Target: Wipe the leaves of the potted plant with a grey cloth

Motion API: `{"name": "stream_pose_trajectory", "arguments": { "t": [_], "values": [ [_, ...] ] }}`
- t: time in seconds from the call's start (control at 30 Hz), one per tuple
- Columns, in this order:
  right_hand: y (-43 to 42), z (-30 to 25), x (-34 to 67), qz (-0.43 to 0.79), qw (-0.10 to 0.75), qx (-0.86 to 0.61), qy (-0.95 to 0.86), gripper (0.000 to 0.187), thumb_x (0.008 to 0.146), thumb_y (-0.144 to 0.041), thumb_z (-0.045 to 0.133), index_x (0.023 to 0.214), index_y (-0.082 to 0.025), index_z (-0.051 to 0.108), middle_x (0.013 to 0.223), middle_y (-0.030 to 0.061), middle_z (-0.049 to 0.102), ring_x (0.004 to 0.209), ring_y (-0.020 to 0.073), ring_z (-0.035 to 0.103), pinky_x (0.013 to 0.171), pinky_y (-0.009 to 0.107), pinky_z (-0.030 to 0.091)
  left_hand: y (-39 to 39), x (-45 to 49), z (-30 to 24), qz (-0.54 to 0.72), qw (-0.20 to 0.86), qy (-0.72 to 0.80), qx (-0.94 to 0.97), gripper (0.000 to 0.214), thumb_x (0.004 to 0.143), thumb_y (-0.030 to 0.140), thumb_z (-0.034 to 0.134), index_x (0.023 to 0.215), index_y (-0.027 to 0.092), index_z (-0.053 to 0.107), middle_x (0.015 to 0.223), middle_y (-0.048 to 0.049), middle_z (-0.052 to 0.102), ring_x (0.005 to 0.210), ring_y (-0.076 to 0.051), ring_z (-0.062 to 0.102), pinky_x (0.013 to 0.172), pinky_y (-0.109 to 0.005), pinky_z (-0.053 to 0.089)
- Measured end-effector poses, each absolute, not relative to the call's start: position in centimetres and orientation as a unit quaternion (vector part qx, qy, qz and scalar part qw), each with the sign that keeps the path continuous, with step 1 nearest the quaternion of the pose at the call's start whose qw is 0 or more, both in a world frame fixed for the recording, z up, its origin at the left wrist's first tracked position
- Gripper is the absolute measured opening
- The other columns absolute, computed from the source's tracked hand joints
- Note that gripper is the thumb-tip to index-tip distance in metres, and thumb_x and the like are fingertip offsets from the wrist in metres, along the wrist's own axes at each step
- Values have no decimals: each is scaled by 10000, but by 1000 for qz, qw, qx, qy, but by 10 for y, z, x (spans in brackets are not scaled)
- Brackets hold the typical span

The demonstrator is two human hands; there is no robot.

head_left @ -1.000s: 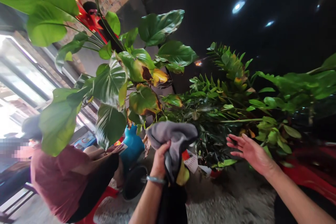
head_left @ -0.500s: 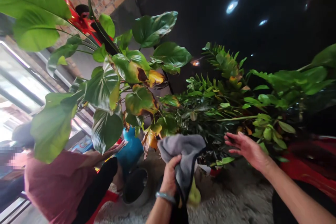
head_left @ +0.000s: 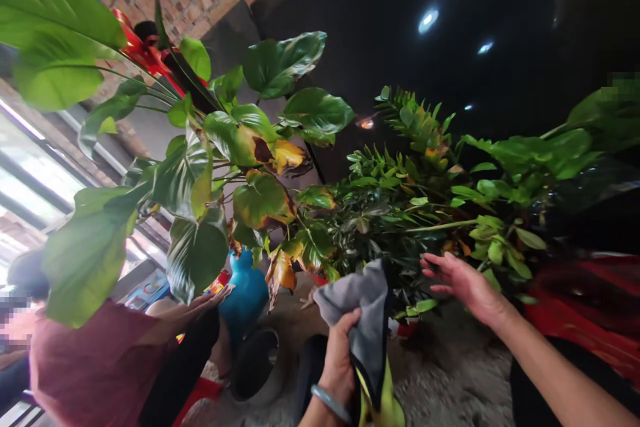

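My left hand (head_left: pixel 343 357), with a pale bangle at its wrist, grips a grey cloth (head_left: pixel 367 310) that has a dark edge and a yellow-green side hanging below. The cloth's upper part stands up out of my fist. To the right, my right hand (head_left: pixel 463 283) reaches out with its fingers apart and nothing in them. Its fingertips are near the dark green foliage (head_left: pixel 367 230) and a low light-green leaf cluster (head_left: pixel 495 250); I cannot tell whether they touch. Large-leaved plant growth with yellow and browned leaves (head_left: pixel 265 200) rises left of the cloth.
A person in a dusky red shirt (head_left: pixel 95 363) sits at the left, one hand by a blue gourd-shaped vase (head_left: pixel 243 297). A dark bucket (head_left: pixel 255 363) stands on the rough floor. Red material (head_left: pixel 590 313) lies at the right. Behind the plants is a shiny black panel (head_left: pixel 385 13).
My left hand has moved a little right and down with the cloth, and more of its yellow-green side shows. My right hand stays spread. The view has shifted slightly.
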State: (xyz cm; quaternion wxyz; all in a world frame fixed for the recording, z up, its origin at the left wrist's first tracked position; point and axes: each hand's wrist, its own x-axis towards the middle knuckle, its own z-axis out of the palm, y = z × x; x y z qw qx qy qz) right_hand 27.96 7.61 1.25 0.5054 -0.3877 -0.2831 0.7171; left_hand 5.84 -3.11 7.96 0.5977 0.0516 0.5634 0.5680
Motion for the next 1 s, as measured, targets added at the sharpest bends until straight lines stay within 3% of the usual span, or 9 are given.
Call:
{"name": "stream_pose_trajectory", "arguments": {
  "t": [0.23,0.5,0.63,0.77,1.0],
  "values": [
    [75,11,281,717,520,-368,-284,375,818,-515,560,965,-238,766,1164,118,755,1101,325,650,767,409,543,16,53,161,706,515,453,176,91,750,164,675,822,153,728,768,-38,781,740,-195,752,731,-259,597],
    [81,4,283,727,497,-378,-285,342,865,-496,551,921,-239,770,1108,116,773,1062,307,679,795,408,546,-3,78,97,491,632,560,213,216,565,91,780,771,96,717,608,-90,741,581,-242,717,554,-287,564],
    [79,9,285,723,499,-385,-284,399,857,-528,525,931,-219,767,1154,128,760,1101,324,658,825,432,537,13,75,138,536,634,508,228,94,630,158,768,702,119,722,593,-72,737,602,-219,725,570,-255,566],
    [76,15,282,728,516,-364,-267,386,857,-507,520,960,-222,758,1152,128,758,1055,311,666,769,405,534,48,83,163,625,607,438,222,109,724,222,735,810,154,741,676,-22,766,617,-181,730,633,-250,590],
    [80,9,277,728,515,-394,-224,365,889,-485,503,938,-207,735,1025,130,778,947,280,698,707,363,535,16,95,99,438,677,556,201,51,736,108,694,739,67,724,574,-82,726,484,-181,677,544,-252,563]
  ]
}}
